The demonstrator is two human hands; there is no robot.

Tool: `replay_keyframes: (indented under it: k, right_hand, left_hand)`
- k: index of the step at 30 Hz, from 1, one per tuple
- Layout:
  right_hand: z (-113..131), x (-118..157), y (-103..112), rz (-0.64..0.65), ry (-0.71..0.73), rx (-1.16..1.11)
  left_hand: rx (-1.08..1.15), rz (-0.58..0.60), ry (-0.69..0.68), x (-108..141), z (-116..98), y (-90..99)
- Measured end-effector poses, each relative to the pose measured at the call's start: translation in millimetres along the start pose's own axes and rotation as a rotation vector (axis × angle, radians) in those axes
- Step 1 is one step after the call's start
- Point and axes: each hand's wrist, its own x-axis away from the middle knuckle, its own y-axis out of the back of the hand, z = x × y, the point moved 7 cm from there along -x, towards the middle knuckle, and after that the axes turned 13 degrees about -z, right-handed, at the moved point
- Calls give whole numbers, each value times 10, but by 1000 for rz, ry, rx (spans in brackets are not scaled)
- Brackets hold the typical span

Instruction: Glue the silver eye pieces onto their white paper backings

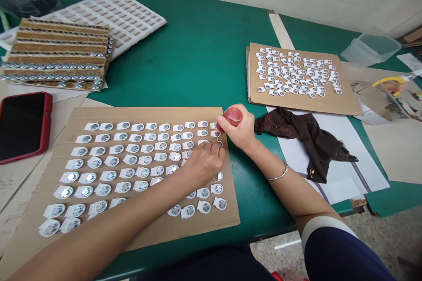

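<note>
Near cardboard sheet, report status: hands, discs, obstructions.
Right hand holding red bulb-like object. Left hand at right side of cardboard sheet, grip hidden. Silver discs in rows. Left forearm hides some near discs.

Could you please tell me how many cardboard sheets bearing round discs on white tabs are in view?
2: a large sheet beneath the left hand, and another sheet farther away to the right. More may be hidden under that second one.

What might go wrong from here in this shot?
The red tool in the right hand sits close to the left hand, so a slip might catch a finger. The left forearm crosses over rows of shiny discs and may nudge some.
</note>
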Motion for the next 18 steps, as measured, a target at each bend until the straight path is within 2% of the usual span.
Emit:
replay_keyframes:
  k: [11, 18]
  right_hand:
    - [-2, -21, 27, -41, 62, 18]
    - [14, -20, 26, -38, 96, 32]
  left_hand:
    - [-52, -72, -14, -5, -2, 63]
    - [57, 38, 30, 3, 48, -17]
